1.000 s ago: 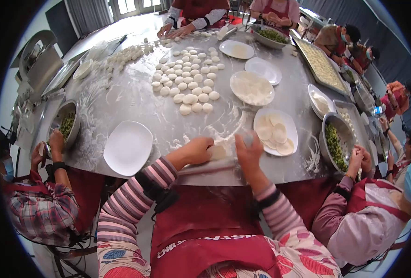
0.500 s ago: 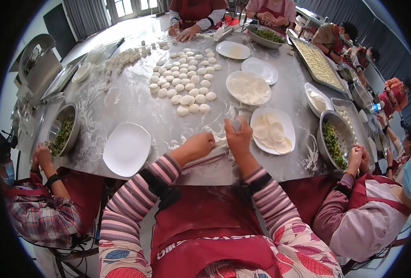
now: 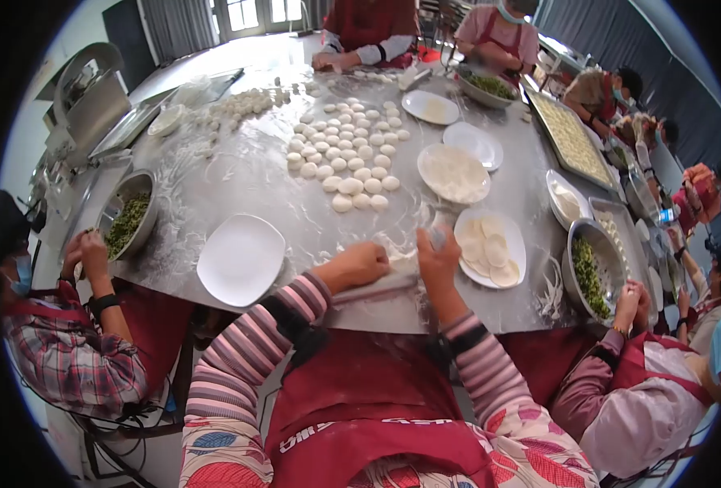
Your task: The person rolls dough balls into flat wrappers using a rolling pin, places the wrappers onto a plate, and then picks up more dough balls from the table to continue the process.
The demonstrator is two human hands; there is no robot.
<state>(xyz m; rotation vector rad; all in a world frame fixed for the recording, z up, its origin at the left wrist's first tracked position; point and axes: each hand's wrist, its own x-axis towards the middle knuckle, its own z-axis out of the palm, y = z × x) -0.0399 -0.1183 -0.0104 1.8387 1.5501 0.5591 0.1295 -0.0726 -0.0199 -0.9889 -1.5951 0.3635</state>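
My left hand [image 3: 362, 264] is closed at the near edge of the steel table [image 3: 320, 228], fingers curled down beside a blurred pale piece of dough [image 3: 403, 262]; what they hold is hidden. Just right of it, my right hand [image 3: 439, 256] wraps round a floury rolling pin [image 3: 438, 237], whose end shows above the thumb. Beside my right hand, a white plate [image 3: 517, 237] holds flat round wrappers [image 3: 486, 250]. Beyond my hands lie several round dough pieces [image 3: 351, 154].
An empty white plate [image 3: 241, 259] sits left. Steel bowls of green filling stand left [image 3: 145, 232] and right [image 3: 618, 264], each beside a seated person. More plates [image 3: 478, 146] and a full tray [image 3: 568, 134] are farther right. People work across the table.
The view has shifted, so the table's contents appear farther right. My hands remain close together by the dough. The person opposite has drawn their hands together.
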